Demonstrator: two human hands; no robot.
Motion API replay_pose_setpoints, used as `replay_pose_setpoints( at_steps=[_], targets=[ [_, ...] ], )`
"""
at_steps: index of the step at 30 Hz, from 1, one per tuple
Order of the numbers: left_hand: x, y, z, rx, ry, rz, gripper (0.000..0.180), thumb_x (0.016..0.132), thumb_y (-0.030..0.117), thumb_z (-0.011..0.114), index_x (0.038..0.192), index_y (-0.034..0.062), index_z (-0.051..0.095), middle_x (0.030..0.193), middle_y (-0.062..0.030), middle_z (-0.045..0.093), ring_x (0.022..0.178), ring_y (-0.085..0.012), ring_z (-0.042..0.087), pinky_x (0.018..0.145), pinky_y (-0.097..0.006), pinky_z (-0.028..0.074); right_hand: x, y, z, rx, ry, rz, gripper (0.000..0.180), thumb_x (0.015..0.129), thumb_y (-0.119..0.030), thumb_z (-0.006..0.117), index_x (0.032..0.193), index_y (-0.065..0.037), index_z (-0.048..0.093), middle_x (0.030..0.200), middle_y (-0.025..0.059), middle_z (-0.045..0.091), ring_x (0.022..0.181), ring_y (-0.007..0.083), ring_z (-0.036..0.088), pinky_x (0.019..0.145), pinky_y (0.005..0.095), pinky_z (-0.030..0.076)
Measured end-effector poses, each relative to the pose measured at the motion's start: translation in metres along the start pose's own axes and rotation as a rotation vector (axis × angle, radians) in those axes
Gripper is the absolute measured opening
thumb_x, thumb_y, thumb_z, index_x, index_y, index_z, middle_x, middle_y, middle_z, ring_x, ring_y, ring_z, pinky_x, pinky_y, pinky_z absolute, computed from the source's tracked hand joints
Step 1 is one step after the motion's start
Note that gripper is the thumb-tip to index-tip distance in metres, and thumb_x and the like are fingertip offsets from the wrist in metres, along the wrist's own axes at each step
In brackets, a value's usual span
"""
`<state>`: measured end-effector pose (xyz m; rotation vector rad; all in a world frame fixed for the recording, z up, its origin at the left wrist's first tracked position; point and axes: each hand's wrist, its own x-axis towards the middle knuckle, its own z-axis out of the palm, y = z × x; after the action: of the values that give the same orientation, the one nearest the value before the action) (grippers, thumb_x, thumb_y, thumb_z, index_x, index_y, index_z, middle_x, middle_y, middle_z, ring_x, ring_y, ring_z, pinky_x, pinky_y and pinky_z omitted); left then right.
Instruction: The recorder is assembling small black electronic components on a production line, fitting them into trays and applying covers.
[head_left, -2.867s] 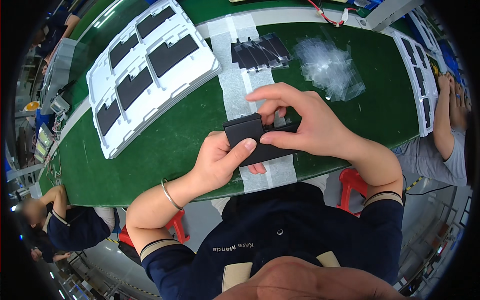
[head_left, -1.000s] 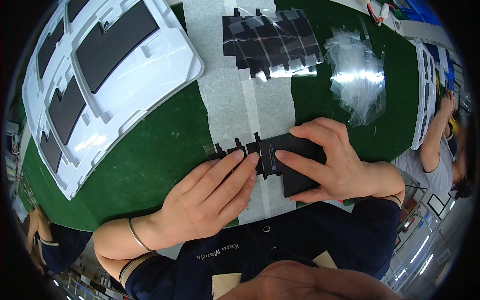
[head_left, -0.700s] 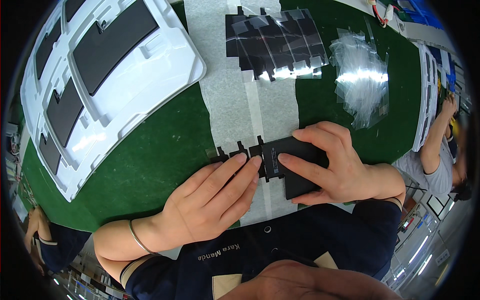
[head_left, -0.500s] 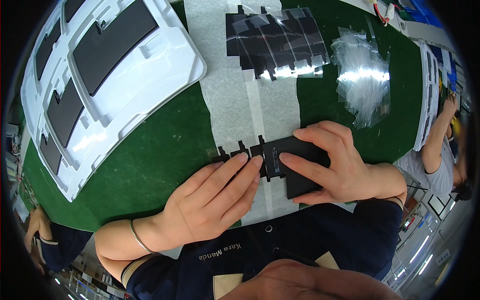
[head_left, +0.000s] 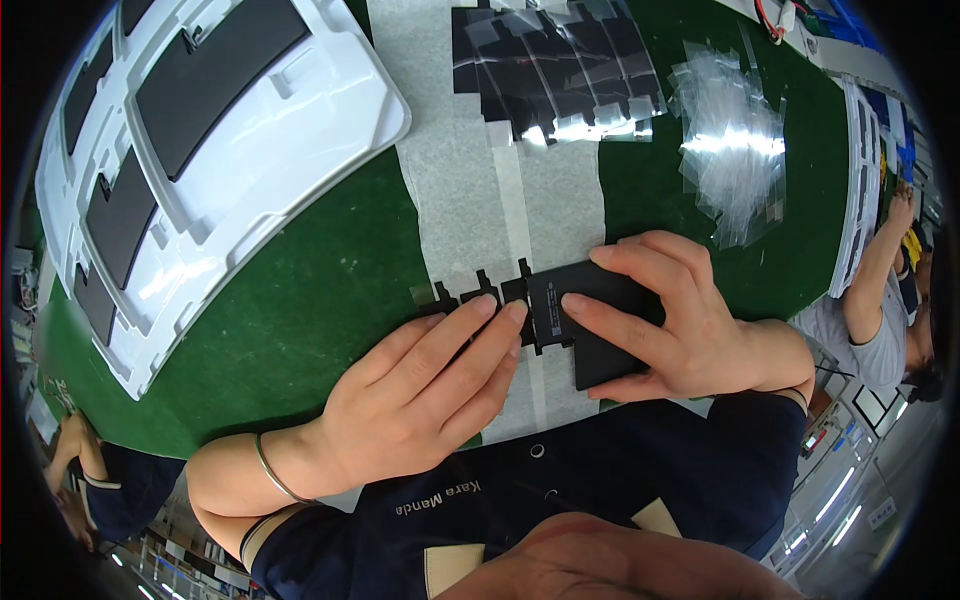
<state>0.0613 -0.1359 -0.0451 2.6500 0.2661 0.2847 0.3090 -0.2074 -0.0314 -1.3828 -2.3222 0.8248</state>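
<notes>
My right hand (head_left: 665,320) grips a flat black battery (head_left: 600,318) with small pale print near its left edge. The thumb and fingers hold its edges while a forefinger lies on its face. The battery lies on a strip of pale paper, its left edge meeting a row of thin black tabbed pieces (head_left: 482,284). My left hand (head_left: 425,385) lies with fingers stretched out flat over these pieces. Its fingertips press beside the battery's left edge and hide part of the row.
Ahead lie overlapping black sheets with clear film (head_left: 560,70). A heap of clear plastic strips (head_left: 730,150) is at the right. A white moulded tray (head_left: 330,120) holding black flat pieces stands at the left on the green table (head_left: 330,290). Other people work at both sides.
The view has shifted slightly, so the sheets and tray sit a little higher in it. Both hands keep almost the same hold, with the battery against the tabbed pieces.
</notes>
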Motion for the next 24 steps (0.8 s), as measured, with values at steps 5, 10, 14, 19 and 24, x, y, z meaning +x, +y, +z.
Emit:
replay_pose_setpoints(
  at_steps=[5,10,14,19,24],
  targets=[
    [0.001,0.0,0.001,-0.032,0.013,-0.004,0.038,0.067,0.021,0.063,0.097,-0.0012,0.06,0.115,-0.0161,0.054,0.104,-0.0295,0.051,0.078,-0.035,0.045,-0.001,0.0,-0.002,-0.008,-0.016,0.008,0.074,0.045,-0.031,0.073,0.113,-0.009,0.058,0.119,0.0161,0.044,0.102,0.0316,0.043,0.082,0.0397,0.04],
    [0.0,-0.002,0.003,-0.04,0.013,0.0,0.038,0.068,0.022,0.062,0.098,-0.0013,0.059,0.115,-0.0164,0.054,0.104,-0.0297,0.051,0.077,-0.035,0.045,0.0,0.002,-0.002,-0.04,-0.06,-0.015,0.067,0.055,-0.043,0.073,0.111,-0.007,0.058,0.118,0.0191,0.042,0.103,0.0341,0.04,0.085,0.0425,0.038],
    [0.0,-0.001,0.001,-0.03,0.022,-0.027,0.04,0.07,0.024,0.062,0.102,0.0006,0.059,0.115,-0.0147,0.054,0.104,-0.0291,0.05,0.078,-0.035,0.044,0.002,0.0,-0.007,-0.067,-0.09,-0.023,0.069,0.054,-0.044,0.072,0.111,-0.008,0.058,0.119,0.0185,0.041,0.103,0.0342,0.04,0.086,0.0436,0.037],
    [0.011,0.002,-0.012,0.0,-0.032,-0.101,0.048,0.069,0.028,0.062,0.112,0.0064,0.057,0.112,-0.0098,0.052,0.101,-0.0271,0.049,0.08,-0.037,0.042,0.008,-0.008,-0.015,-0.124,-0.104,-0.017,0.073,0.051,-0.04,0.074,0.115,-0.008,0.055,0.119,0.0184,0.04,0.106,0.0347,0.039,0.087,0.0458,0.037],
    [0.007,0.005,-0.007,-0.031,0.049,-0.067,0.054,0.066,0.028,0.067,0.115,0.0084,0.054,0.115,-0.0122,0.047,0.104,-0.029,0.045,0.086,-0.041,0.037,0.002,-0.017,-0.009,-0.155,0.013,-0.054,0.077,0.049,-0.031,0.079,0.118,-0.008,0.052,0.118,0.0174,0.04,0.107,0.0359,0.039,0.088,0.0456,0.037]
  ],
)
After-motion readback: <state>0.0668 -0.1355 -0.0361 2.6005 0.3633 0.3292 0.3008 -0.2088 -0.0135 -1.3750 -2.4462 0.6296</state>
